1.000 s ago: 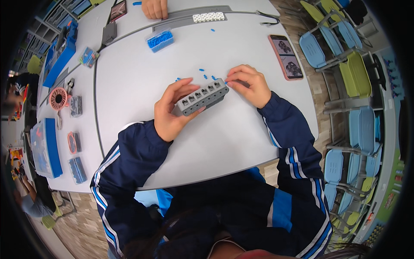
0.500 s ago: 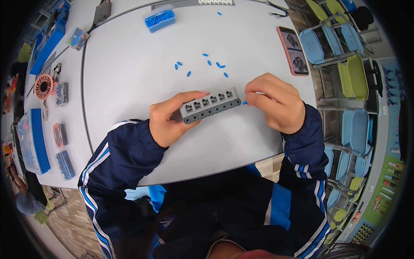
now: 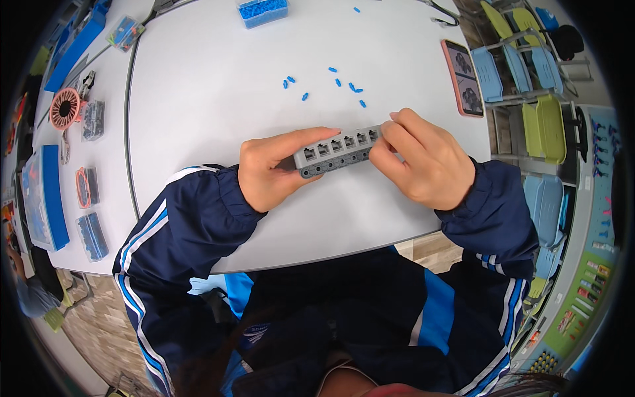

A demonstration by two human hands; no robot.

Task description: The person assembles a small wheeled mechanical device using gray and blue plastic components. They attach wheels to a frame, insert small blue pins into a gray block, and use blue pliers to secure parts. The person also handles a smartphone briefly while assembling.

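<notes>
Both hands are on a long grey block [image 3: 338, 151] with a row of square sockets along its top, lying across the middle of the white surface [image 3: 198, 99], tilted a bit so its right end sits farther from the person. The left hand [image 3: 274, 171] has its grip wrapped around the left end, thumb under the near side and index finger stretched along the far edge. The right hand [image 3: 423, 159] is pinched shut at the right end of the block, fingertips bunched together right at the last socket; can't tell if there's something tiny between them.

Just past the block there's a scatter of small blue pieces [image 3: 334, 83] loose on the surface, well apart from both hands. A phone in a pink case [image 3: 462, 77] lies off to the right near the edge. At the far side sits a clear tray full of blue pieces [image 3: 262, 11]. Over on the left, a second table holds a small pink fan [image 3: 64, 109], a few clear little boxes [image 3: 93, 120] and a flat blue case [image 3: 45, 196].
</notes>
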